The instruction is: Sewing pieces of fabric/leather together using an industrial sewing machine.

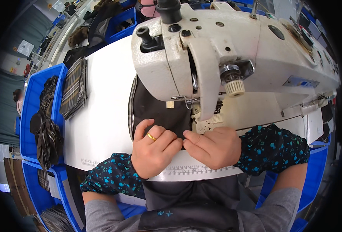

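Note:
A dark brown fabric piece (155,116) with a zipper along its left side lies under the head of a white sewing machine (167,69), with a small pale rectangle on it. My left hand (155,150), with a gold ring, has curled fingers gripping the near edge of the fabric. My right hand (213,147) is beside it, fingertips pinched on the fabric's near right corner, close to the left hand's fingers. Both hands are just in front of the presser foot area, which is partly hidden by the machine.
A white worktable (93,131) with a printed ruler edge holds a stack of plaid pieces (74,83) at left. Blue bins (29,120) with dark fabrics flank it; another (312,179) stands at lower right. People (18,102) sit in the background.

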The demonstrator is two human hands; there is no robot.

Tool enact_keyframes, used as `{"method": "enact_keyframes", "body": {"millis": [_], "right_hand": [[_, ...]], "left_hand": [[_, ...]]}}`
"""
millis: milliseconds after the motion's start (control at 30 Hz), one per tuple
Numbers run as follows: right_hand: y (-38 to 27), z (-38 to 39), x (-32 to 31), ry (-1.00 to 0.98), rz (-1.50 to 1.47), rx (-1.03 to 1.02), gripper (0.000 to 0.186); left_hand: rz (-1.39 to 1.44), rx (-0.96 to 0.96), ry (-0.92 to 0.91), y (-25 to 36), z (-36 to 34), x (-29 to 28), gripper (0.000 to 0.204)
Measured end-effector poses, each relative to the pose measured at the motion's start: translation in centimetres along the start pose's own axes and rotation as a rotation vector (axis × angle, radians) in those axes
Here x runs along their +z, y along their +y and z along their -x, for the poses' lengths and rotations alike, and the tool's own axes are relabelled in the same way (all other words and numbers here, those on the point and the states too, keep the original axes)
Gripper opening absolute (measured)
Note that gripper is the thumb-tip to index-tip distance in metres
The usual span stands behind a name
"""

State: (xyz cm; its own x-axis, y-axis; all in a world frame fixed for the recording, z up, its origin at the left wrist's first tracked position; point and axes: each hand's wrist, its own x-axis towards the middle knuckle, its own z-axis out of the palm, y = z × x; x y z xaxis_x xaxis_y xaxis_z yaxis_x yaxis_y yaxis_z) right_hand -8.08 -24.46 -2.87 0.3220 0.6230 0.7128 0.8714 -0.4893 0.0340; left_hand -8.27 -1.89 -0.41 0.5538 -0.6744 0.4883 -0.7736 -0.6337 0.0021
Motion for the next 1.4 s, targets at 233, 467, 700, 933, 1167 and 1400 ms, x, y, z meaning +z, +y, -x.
{"method": "enact_keyframes", "body": {"millis": [233, 467, 700, 933, 1167, 1400], "right_hand": [[-0.6, 1.0, 0.5, -0.129, 0.006, -0.106, 0.019], [-1.6, 1.1, 0.4, -0.230, 0.046, -0.101, 0.022], [-1.1, 0.8, 0.9, -0.294, 0.253, 0.023, 0.019], [0.4, 0.2, 1.2, -0.291, 0.300, 0.162, 0.013], [1.0, 0.5, 1.3, -0.326, 0.212, 0.175, 0.014], [0.8, 0.7, 1.3, -0.292, 0.190, 0.185, 0.016]], "left_hand": [[0.104, 0.035, -0.080, 0.1, 0.1, -0.3, 0.025], [0.125, 0.089, -0.191, -0.1, 0.4, -0.2, 0.034], [0.081, 0.038, -0.150, -0.9, -0.3, 1.4, 0.032], [0.029, 0.030, -0.113, -2.6, -1.7, 2.9, 0.033], [-0.010, -0.036, -0.132, -4.4, -2.8, 4.7, 0.034], [-0.073, -0.097, -0.141, -4.2, -3.5, 4.6, 0.032]]}}
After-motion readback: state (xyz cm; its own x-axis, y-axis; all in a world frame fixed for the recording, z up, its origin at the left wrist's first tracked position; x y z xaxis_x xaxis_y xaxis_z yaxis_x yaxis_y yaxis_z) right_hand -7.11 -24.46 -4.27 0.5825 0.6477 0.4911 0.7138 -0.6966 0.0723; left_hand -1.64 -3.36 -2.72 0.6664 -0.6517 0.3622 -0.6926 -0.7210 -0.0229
